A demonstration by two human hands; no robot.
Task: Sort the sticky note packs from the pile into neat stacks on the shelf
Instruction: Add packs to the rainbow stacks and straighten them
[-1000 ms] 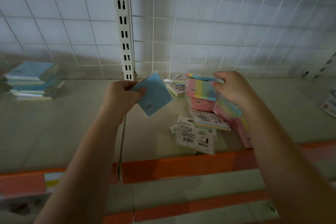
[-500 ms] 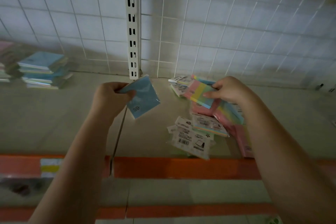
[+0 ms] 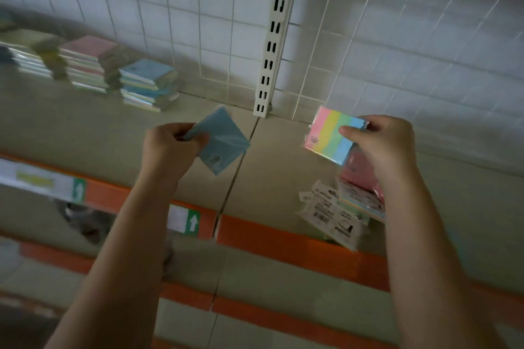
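Sticky note packs fill both my hands: my left hand (image 3: 170,147) pinches a plain blue pack (image 3: 221,144) by its corner, tilted like a diamond, while my right hand (image 3: 382,144) grips a rainbow-striped pack (image 3: 330,136) lifted above the loose pile (image 3: 346,207) at the near right of the shelf (image 3: 85,127). The neat stacks sit far left, the blue-topped stack (image 3: 149,83) nearest, so I judge the left hand's pack has the shorter way there.
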